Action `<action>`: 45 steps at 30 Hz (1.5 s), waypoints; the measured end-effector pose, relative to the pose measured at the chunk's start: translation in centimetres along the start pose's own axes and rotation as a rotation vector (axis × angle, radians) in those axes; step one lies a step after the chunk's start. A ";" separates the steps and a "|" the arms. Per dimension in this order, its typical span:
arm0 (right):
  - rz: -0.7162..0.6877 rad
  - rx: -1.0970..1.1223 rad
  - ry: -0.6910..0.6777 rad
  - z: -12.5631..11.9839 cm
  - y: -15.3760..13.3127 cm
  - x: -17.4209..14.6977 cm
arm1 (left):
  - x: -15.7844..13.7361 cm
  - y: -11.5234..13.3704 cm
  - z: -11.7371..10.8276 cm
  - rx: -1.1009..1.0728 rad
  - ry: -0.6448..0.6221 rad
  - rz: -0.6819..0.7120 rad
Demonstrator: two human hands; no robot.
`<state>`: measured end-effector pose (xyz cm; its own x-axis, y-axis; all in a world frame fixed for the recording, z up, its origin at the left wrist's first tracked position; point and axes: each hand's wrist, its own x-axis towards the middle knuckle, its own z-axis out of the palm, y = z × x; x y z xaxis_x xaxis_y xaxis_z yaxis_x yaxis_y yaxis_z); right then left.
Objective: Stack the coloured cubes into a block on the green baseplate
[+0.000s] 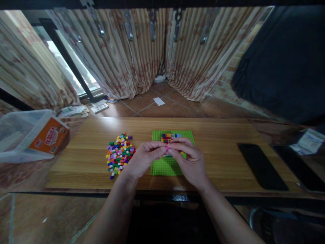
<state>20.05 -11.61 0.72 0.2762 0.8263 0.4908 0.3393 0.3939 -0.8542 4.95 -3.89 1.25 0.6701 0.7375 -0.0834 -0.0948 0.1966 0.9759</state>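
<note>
Between my two hands, above the green baseplate (157, 169), is a small pink toy brick (167, 148). The fingertips of my left hand (147, 156) pinch it from the left. My right hand (190, 159) pinches the same brick from the right, thumb and forefinger closed. Beyond my fingers, rows of coloured bricks (166, 137) are fixed on the baseplate; my hands hide part of them. A pile of loose bricks (120, 154) in many colours lies on the table left of my left hand.
The wooden table (215, 135) carries a dark flat slab (262, 166) at its right. A clear plastic bin (22, 135) with an orange label stands off the left end. Curtains (142, 57) hang behind, and a white paper (158, 101) lies on the tiled floor.
</note>
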 end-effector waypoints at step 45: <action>0.554 -0.123 -0.026 -4.7 4.8 0.8 | 1.2 -1.4 -1.2 0.302 0.217 -0.020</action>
<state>26.11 -10.91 -2.22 0.4207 0.9067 -0.0305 0.2528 -0.1495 -0.9559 5.01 -2.51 -0.47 0.4953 0.8614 -0.1124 0.1600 0.0367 0.9864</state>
